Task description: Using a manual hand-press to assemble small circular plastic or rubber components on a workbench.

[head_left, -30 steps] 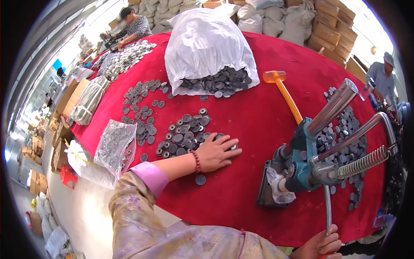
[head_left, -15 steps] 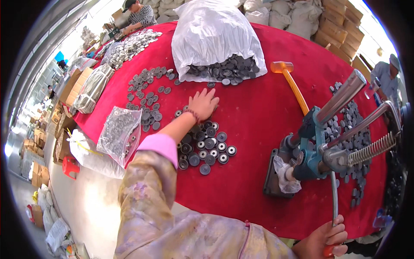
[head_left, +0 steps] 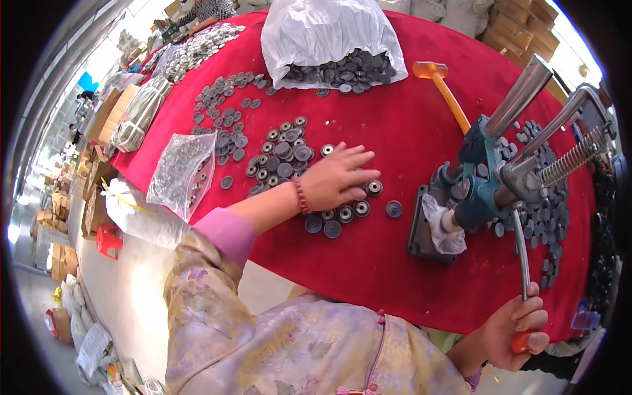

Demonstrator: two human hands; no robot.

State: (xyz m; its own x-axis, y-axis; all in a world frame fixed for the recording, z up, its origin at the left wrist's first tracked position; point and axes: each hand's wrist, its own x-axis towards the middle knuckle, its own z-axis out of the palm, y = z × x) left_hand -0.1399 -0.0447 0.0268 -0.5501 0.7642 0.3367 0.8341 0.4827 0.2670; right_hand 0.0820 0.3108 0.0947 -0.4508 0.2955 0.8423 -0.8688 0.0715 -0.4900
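My left hand [head_left: 339, 176] lies palm down with fingers spread over the right side of a pile of round grey button-like discs [head_left: 283, 151]. Some discs show pale metal rings in their centres. A lone disc [head_left: 394, 209] rests to the right of the fingers. At the lower right, my right hand [head_left: 517, 329] is closed round the red-ended metal lever [head_left: 523, 257] of a teal hand press [head_left: 475, 178]. A crumpled piece of clear plastic [head_left: 442, 224] is wrapped about the lower part of the press. Whatever is under my left palm is hidden.
On the red-covered table [head_left: 368, 276], a white sack [head_left: 332, 36] spills dark discs at the back. An orange mallet [head_left: 449, 99] lies near the press, more discs [head_left: 543, 210] beyond it. A clear bag of small metal parts [head_left: 179, 172] sits left, by the edge.
My left hand has moved right and slightly nearer across the pile, with some discs shifted rightward. My right hand stays on the lever. The view has tilted down.
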